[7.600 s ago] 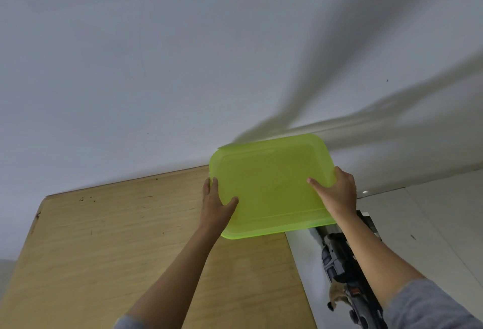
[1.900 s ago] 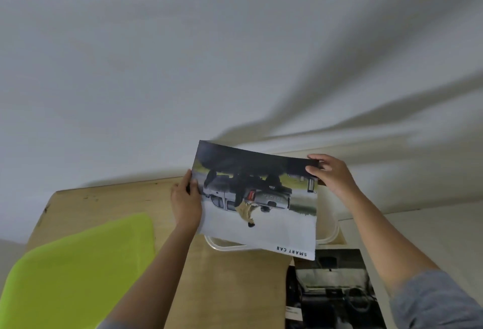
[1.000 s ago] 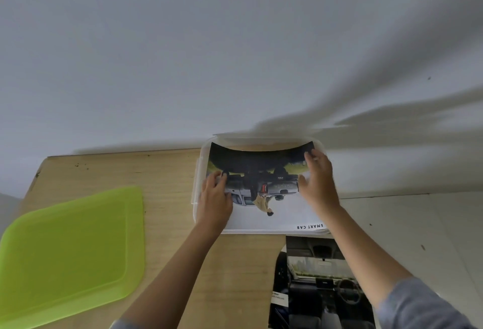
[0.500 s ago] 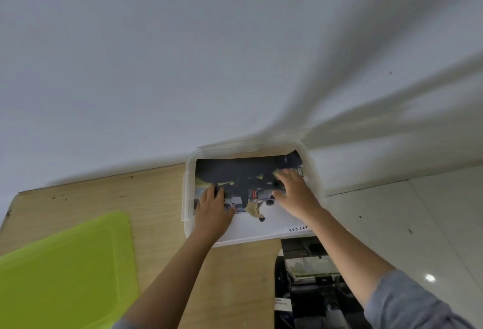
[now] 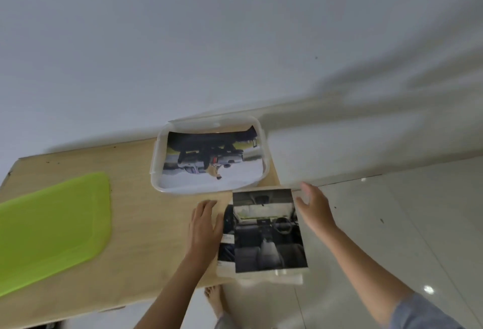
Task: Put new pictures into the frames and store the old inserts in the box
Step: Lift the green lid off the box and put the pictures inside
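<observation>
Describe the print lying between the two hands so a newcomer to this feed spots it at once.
Start at the wooden table; at its right edge, nearer the person than the clear box, lies the car-interior print. It is dark and portrait-shaped, showing a steering wheel and seats, whereas the pickup print in the box is bright and outdoor.

A light wooden desk (image 5: 146, 224) stands against a plain white wall (image 5: 183, 41) crossed by soft shadows. To the right, glossy pale floor tiles (image 5: 405, 224) reflect small bright lights.
</observation>
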